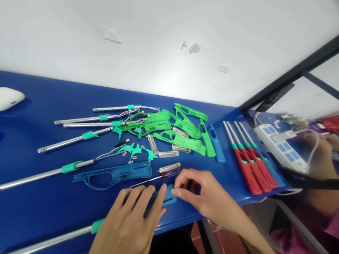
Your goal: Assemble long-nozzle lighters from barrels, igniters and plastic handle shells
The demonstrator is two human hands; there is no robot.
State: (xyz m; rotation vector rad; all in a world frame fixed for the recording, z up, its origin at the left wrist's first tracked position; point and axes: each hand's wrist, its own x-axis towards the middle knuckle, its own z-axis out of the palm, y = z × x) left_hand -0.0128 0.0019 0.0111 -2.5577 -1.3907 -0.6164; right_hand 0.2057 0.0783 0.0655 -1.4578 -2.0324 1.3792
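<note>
A blue gas lighter [169, 198] with a long metal tube and a teal collar lies near the table's front edge. My left hand [132, 220] covers its middle, fingers bent over the handle and holding it. At the handle's right end my right hand [201, 191] has thumb and forefinger pinched together; what they hold, if anything, is hidden. Just beyond my hands are a screwdriver [169, 173] with a clear red handle, a clear fuel tank [169, 167] and an empty blue handle half [118, 175].
Green handle shells [182, 142], teal triggers [136, 151], more fuel tanks [168, 154] and metal lighter tubes [74, 142] spread across the blue table [40, 93]. Red lighters [248, 169] line the right edge. A power strip [282, 146] and a person's arm [321, 161] appear beyond the black frame.
</note>
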